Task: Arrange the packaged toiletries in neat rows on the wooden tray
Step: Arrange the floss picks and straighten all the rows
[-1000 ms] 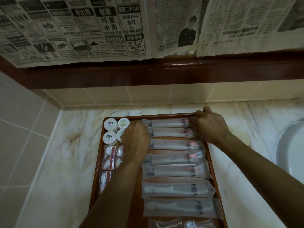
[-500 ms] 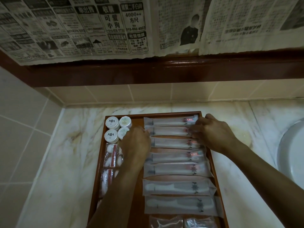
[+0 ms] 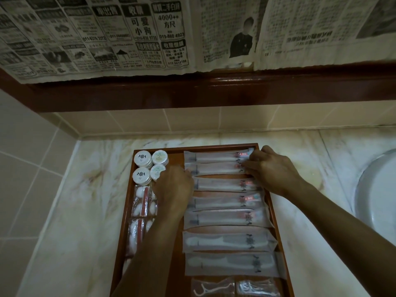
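Note:
A wooden tray [image 3: 126, 211] lies on the marble counter. Its right column holds a row of long translucent toothbrush packets, with two comb packets [image 3: 229, 241] below them. My left hand [image 3: 173, 189] pinches the left end of the second toothbrush packet [image 3: 214, 168], and my right hand [image 3: 273, 171] pinches its right end. Several round white lidded tubs [image 3: 142, 159] stand at the tray's far left corner. Cotton packets [image 3: 143, 202] lie below them, partly hidden by my left forearm.
Floss pick packets [image 3: 212, 288] sit at the tray's near edge. A white sink [image 3: 379, 189] curves in at the right. Tiled walls close off the left and back. A dark wooden ledge [image 3: 192, 91] with newspaper [image 3: 128, 33] hangs above.
My right hand left the tray's far right corner and came down onto the second packet's right end. My left hand shifted slightly toward that packet's left end.

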